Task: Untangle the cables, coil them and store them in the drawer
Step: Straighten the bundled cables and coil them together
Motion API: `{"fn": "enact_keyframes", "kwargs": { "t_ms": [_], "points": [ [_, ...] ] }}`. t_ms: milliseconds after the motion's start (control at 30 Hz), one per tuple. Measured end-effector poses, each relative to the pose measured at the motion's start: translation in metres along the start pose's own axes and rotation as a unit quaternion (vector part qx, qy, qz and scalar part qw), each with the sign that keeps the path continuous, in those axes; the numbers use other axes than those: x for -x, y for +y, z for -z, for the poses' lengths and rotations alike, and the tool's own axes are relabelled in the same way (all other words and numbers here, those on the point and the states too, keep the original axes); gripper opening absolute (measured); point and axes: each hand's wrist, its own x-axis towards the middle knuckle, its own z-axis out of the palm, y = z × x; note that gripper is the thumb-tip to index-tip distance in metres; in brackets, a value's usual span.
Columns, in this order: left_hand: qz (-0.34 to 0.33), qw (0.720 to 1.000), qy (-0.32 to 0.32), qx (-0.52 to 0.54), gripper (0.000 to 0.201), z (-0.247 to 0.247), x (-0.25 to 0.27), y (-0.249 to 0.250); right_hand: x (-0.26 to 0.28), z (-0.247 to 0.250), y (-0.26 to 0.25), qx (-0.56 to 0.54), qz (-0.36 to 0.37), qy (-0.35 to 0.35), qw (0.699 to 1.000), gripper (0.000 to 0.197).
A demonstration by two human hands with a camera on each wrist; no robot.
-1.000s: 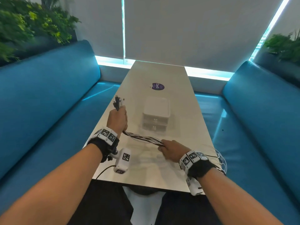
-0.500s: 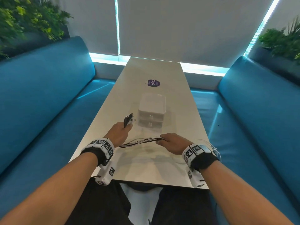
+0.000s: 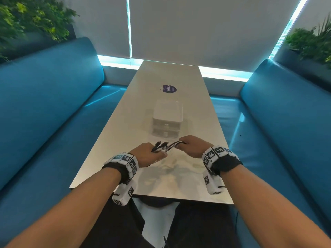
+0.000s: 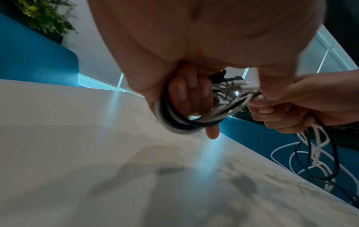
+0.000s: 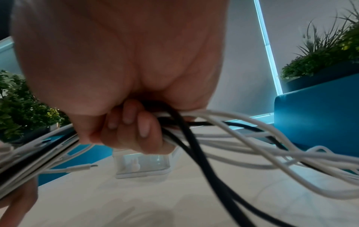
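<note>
Cables [image 3: 167, 146], black and white together, run as one bundle between my two hands just above the desk [image 3: 125, 122]. My left hand [image 3: 146, 154] has its fingers curled round the end with the plugs, and in the left wrist view a first loop already lies wrapped about those fingers. My right hand [image 3: 192, 145] is clenched on the bundle a little further along; behind it the slack trails off over the right edge of the desk and hangs in loose loops beside the blue seat [image 3: 268, 140]. The small white drawer unit [image 3: 167, 120] stands just beyond my hands, both drawers closed as far as I can tell.

I judge the main risk to be the hanging slack. It is not visibly sorted, white and black strands cross one another there, so drawing it in while I wind could tighten a knot into the coil. Pulling hard with the right hand might also drag the loop off my left fingers, and the free plug ends could catch in the turns.

Against the frame one second back, my left hand has come down from its raised position and in toward the right. The straight run of cable between the hands has shortened to a short span, and the plugs now point toward the drawer unit instead of upward.
</note>
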Motion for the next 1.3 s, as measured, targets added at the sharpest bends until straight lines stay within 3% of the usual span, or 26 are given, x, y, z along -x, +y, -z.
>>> {"fn": "enact_keyframes", "kwargs": {
  "t_ms": [67,267,400,533,767,1067,1300],
  "points": [
    [-0.005,1.000,0.002,-0.012,0.054,-0.002,0.000,0.001,-0.001,0.001,0.000,0.003,-0.003,0.006,1.000,0.033],
    [-0.023,0.995,0.024,-0.095,0.044,-0.005,-0.004,-0.002,-0.002,0.000,-0.001,-0.001,0.000,0.012,1.000,0.033],
    [-0.006,0.997,0.041,-0.064,0.036,-0.013,-0.011,-0.009,-0.002,-0.008,0.000,0.008,-0.006,0.001,1.000,0.033],
    [-0.017,0.999,0.015,-0.045,0.011,-0.009,-0.012,-0.005,-0.003,-0.014,-0.001,0.003,-0.002,0.008,1.000,0.033],
    [-0.070,0.992,0.047,-0.090,0.025,-0.005,-0.008,0.003,-0.004,-0.014,0.000,0.011,0.008,0.017,1.000,0.028],
    [-0.052,0.969,0.075,-0.230,0.042,-0.002,-0.006,-0.007,-0.002,-0.028,-0.004,0.034,-0.009,0.015,0.999,0.031],
    [-0.025,0.970,0.108,-0.216,0.043,0.014,-0.016,-0.013,-0.002,-0.032,-0.004,0.033,-0.035,0.013,0.999,0.035]
  ]
}}
